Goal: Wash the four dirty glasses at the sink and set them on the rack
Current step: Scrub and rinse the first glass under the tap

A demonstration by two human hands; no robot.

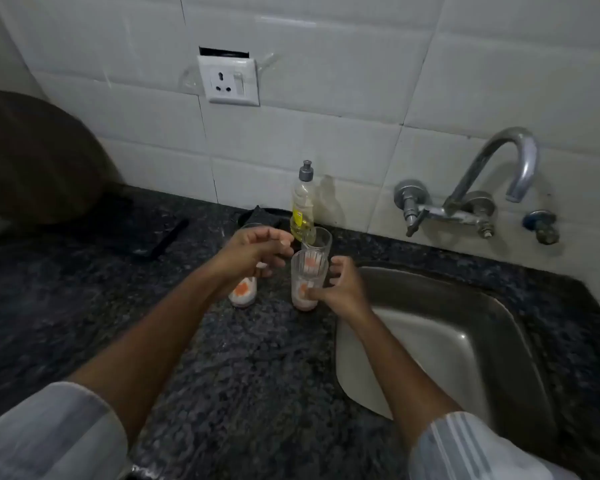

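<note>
Glasses stand grouped on the dark counter (194,341) left of the sink (499,327), all apparently unwashed, so the job looks barely begun. From the head view, the right hand (343,289) wraps the nearest glass (305,289), while the left hand (257,251) hovers loosely curled, holding nothing, above another glass (244,292). A third glass (321,241) stands by the soap bottle (302,206); the tap (492,181) runs dry, and no rack shows.

A single wide-angle head camera looked forward and down from above the dark granite counter (222,358), close over both forearms, facing the tiled wall (326,133); the sink (447,341) lay at lower right, and straight lines bowed near the frame's edges
</note>
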